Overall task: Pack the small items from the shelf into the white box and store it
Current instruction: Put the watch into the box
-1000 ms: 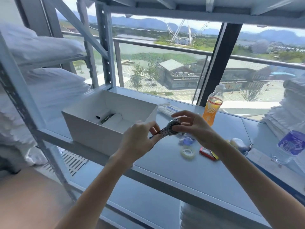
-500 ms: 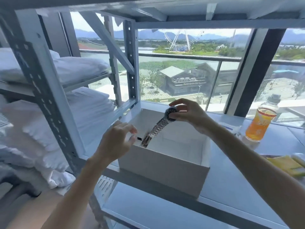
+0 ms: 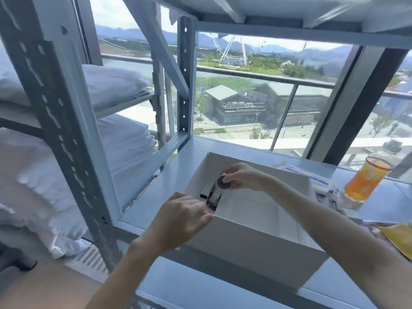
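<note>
Now watch (image 3: 220,188) in right hand (image 3: 243,177)

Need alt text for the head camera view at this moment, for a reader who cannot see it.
A person's right hand lowers a metal-band wristwatch into an open white box on a grey metal shelf, while the left hand rests at the box's near rim. An orange drink bottle stands to the right; folded white bedding fills the left racks.
</note>
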### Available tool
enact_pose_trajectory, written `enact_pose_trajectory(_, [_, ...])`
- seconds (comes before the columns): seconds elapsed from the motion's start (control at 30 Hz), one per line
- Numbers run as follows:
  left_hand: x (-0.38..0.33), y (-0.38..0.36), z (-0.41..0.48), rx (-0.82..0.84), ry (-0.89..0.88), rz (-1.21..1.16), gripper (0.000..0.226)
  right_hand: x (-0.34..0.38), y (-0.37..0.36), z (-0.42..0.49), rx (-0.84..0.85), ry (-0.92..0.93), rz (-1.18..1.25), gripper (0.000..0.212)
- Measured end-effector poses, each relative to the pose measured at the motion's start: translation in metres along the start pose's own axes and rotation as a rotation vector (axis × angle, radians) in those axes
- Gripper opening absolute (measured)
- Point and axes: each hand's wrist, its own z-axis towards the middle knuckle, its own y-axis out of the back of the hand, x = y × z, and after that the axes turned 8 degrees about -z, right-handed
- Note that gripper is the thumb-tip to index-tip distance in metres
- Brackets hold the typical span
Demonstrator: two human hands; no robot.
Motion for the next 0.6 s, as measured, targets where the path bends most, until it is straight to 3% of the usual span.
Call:
enact_pose_trajectory(0.1, [0.005, -0.003, 0.000, 0.008, -0.006, 0.048, 0.030, -0.008, 0.000, 0.012, -0.001, -0.026, 0.005, 0.021])
enact_pose_trajectory(0.47, [0.006, -0.009, -0.002, -0.021, 0.021, 0.071, 0.035, -0.011, -0.022, 0.036, -0.096, 0.143, -0.115, 0.028])
enact_pose_trajectory(0.6, [0.005, -0.010, -0.002, -0.029, 0.033, 0.066, 0.035, -0.011, -0.016, 0.035, -0.154, 0.228, -0.275, 0.032])
